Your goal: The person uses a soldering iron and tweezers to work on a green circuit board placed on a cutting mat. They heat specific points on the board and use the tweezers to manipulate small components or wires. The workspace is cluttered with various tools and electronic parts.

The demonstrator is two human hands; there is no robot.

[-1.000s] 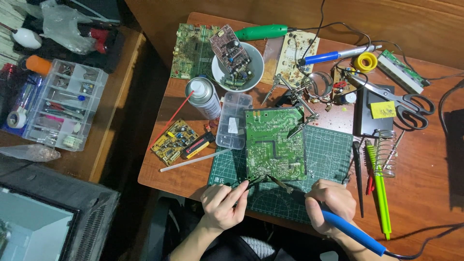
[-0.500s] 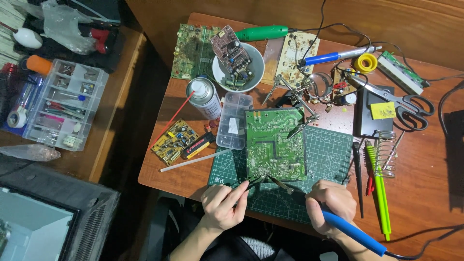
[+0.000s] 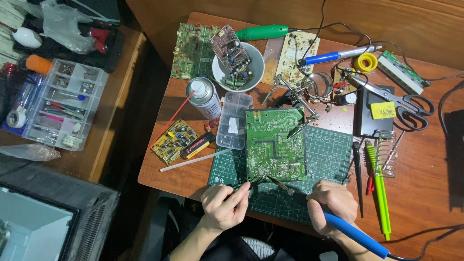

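Observation:
A green circuit board [image 3: 275, 145] lies solder side up on a green cutting mat [image 3: 324, 159]. My left hand [image 3: 224, 205] pinches a thin dark tool, likely tweezers [image 3: 252, 182], whose tip touches the board's near edge. My right hand [image 3: 331, 201] grips a blue-handled soldering iron [image 3: 355, 235]; its tip [image 3: 274, 180] rests at the same near edge, close to the tweezers. A clip of the helping-hands stand [image 3: 298, 99] holds the board's far right side.
A spray can [image 3: 205, 98], a clear parts box [image 3: 233, 121], a white bowl of boards [image 3: 238, 65] and a yellow board [image 3: 174, 141] sit left and behind. Scissors [image 3: 401, 100], a coil iron stand [image 3: 385, 153], green pens [image 3: 379, 188] lie right. An organiser tray [image 3: 64, 104] is far left.

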